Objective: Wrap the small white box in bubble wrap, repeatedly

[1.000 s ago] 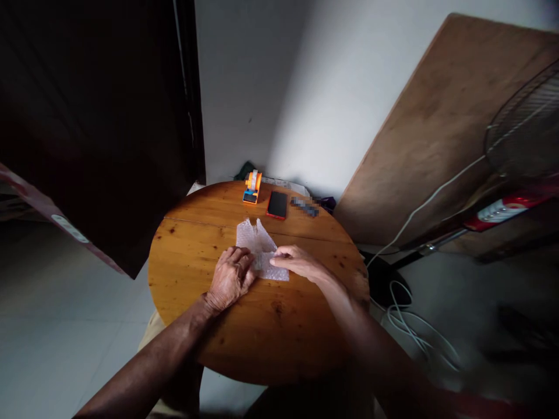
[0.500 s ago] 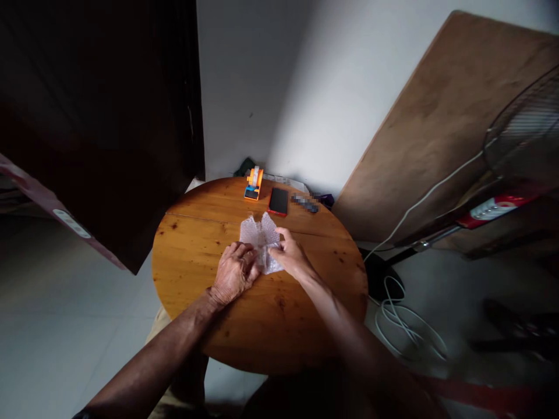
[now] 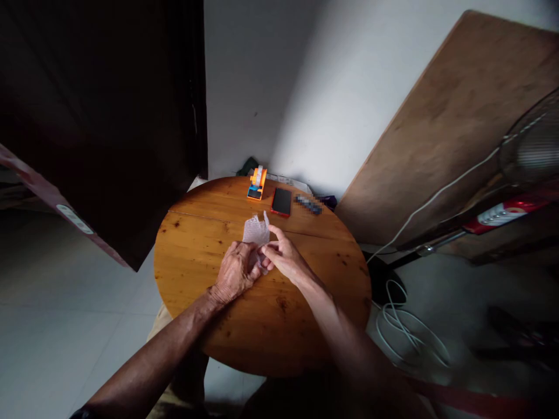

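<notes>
A piece of clear bubble wrap (image 3: 255, 230) lies near the middle of the round wooden table (image 3: 192, 250), partly folded over, with one flap standing up on its right. My left hand (image 3: 236, 266) presses on its lower left side, fingers curled over it. From the right, my right hand (image 3: 285, 256) grips the folded edge between thumb and fingers, its index finger reaching along the raised flap. The two hands nearly meet at the fingertips. Whatever may be inside the wrap is hidden.
Toward the back of the table stand an orange and blue tape dispenser (image 3: 257, 183), a dark phone-like device with red edges (image 3: 281, 201) and a blurred dark object (image 3: 308, 203). To the right are a standing fan (image 3: 535, 139) and a coiled white cable (image 3: 408, 329) on the floor.
My right hand has moved left, folding the right side of the bubble wrap inward, so the piece looks narrower. My left hand stays in nearly the same place. The view has shifted slightly.
</notes>
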`<control>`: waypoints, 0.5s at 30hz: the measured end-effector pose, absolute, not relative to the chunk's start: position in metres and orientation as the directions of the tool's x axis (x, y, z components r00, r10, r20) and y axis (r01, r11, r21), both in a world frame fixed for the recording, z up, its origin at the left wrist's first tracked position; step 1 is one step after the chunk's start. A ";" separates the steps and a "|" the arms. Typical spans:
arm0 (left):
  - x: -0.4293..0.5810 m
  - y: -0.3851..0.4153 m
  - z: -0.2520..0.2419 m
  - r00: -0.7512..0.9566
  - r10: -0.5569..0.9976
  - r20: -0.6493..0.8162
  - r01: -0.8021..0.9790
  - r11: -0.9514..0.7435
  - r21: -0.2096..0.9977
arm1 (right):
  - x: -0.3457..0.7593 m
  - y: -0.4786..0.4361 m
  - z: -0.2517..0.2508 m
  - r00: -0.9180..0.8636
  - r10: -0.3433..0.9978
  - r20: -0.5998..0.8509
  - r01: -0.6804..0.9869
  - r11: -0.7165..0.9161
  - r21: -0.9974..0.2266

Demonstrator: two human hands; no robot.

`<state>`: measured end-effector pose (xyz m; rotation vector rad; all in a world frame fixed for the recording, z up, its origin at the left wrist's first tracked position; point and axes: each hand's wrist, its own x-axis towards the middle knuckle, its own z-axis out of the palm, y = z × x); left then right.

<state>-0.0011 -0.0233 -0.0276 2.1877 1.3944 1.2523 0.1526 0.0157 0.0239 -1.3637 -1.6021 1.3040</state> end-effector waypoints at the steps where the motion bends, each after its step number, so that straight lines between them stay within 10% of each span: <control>1: 0.000 -0.024 -0.028 0.138 0.844 0.518 0.594 -0.489 0.639 | 0.155 0.014 0.024 -0.281 0.954 -0.106 0.311 -0.014 -0.950; 15: -0.003 -0.026 -0.023 0.001 0.866 0.500 0.483 -0.438 0.758 | 0.157 0.010 0.021 -0.523 0.846 0.102 0.606 0.454 -0.653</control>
